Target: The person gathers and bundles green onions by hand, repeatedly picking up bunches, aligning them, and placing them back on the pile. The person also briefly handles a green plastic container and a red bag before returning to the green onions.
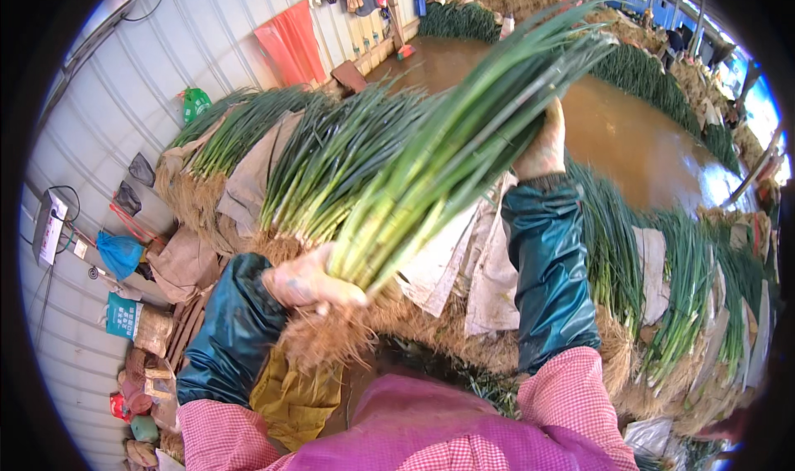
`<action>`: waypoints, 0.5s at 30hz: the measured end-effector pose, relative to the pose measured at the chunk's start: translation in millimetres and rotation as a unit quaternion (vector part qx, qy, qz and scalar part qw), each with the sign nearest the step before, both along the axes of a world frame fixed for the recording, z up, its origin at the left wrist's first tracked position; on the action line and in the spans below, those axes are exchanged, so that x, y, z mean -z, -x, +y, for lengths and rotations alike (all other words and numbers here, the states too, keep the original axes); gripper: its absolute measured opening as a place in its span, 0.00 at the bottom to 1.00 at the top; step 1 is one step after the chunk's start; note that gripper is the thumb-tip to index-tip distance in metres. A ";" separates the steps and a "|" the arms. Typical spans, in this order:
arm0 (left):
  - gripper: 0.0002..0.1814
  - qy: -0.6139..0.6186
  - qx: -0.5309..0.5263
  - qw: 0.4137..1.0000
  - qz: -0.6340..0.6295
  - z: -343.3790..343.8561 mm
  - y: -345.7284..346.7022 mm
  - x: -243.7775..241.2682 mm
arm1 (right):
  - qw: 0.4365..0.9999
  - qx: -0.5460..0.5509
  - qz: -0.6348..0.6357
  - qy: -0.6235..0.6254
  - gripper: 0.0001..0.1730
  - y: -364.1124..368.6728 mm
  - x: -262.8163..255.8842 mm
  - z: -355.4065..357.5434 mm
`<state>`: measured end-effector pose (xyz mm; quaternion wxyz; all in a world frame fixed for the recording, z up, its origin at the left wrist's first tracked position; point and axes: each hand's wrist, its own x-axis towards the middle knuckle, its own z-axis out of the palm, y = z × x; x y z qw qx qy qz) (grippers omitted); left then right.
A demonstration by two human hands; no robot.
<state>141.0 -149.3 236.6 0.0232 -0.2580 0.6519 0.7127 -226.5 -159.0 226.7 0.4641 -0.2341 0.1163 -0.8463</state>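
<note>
A large bunch of green onions (428, 185) is lifted at a slant before me, roots toward me and leaf tips up to the right. My left hand (313, 278) grips the pale stems just above the tangled brown roots (329, 337). Farther up, my right hand (546, 142) supports the green leaves from the right side, its fingers partly hidden behind them. Below the bunch, more green onions (335, 173) lie in a row beside pale cloth sacks (490, 272), roots facing me. Dark green waterproof sleeves (549, 266) cover both forearms.
At left stands a ribbed white wall (112, 117) with a power strip (48, 229) and a blue plastic bag (118, 254). A yellow sack (298, 396) lies near my left elbow. Beyond the row is a wet brown floor (621, 136). More onion piles (677, 272) stretch along the right.
</note>
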 end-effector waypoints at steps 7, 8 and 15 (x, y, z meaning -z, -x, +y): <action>0.40 -0.001 -0.046 0.992 0.114 -175.6 -88.0 35.7 | 0.970 0.057 0.142 -0.190 0.31 -70.5 -24.5 -168.0; 0.42 0.008 -0.058 0.993 0.107 -198.6 -114.1 55.1 | 0.955 0.012 0.171 -0.241 0.34 -88.9 -9.3 -191.3; 0.38 -0.513 -0.143 0.793 0.294 -222.2 -153.8 137.7 | 0.896 0.166 0.257 -0.321 0.14 -180.2 131.7 -193.3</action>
